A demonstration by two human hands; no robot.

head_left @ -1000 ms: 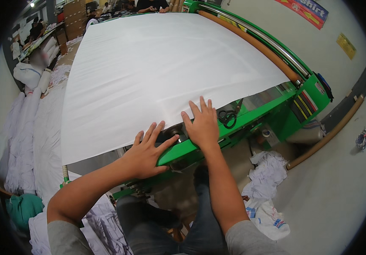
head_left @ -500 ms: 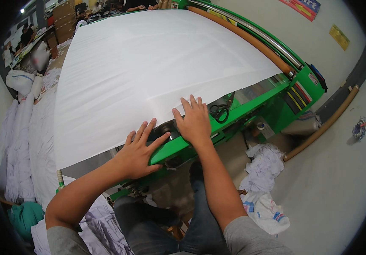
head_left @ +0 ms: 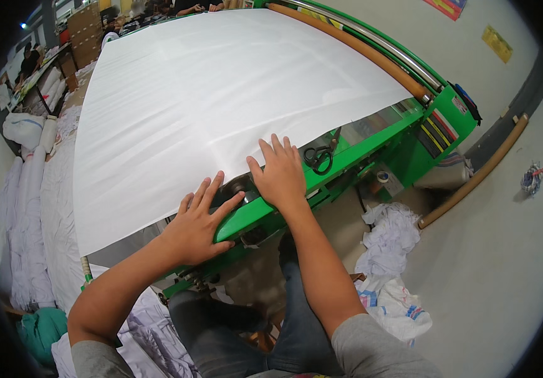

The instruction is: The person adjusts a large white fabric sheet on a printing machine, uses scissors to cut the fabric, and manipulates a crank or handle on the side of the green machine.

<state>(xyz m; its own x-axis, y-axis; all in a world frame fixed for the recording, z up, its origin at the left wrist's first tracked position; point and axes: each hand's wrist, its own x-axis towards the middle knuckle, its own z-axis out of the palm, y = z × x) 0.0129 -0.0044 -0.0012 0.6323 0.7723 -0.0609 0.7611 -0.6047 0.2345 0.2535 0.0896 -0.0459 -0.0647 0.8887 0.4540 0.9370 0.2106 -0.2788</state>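
A broad white fabric sheet (head_left: 221,94) lies stretched over a green-framed machine (head_left: 353,149), its near edge running past both my hands. My left hand (head_left: 197,223) rests with spread fingers across that edge and the green rail. To its right, my right hand (head_left: 279,170) lies flat, fingertips on the sheet and palm over the rail. Between them shows a dark round part (head_left: 240,188) set into the machine. Black-handled scissors (head_left: 323,154) lie on the machine's edge just right of my right hand. Neither hand grips anything.
A brown roller (head_left: 353,50) runs along the sheet's right side. White cloth (head_left: 391,236) is heaped on the floor at right, near a long cardboard tube (head_left: 479,183) by the wall. White fabric rolls (head_left: 28,239) line the left. Other people are at the far end.
The view has shifted slightly, so the scene sits a little further left. Both hands keep nearly the same places on the sheet's edge.
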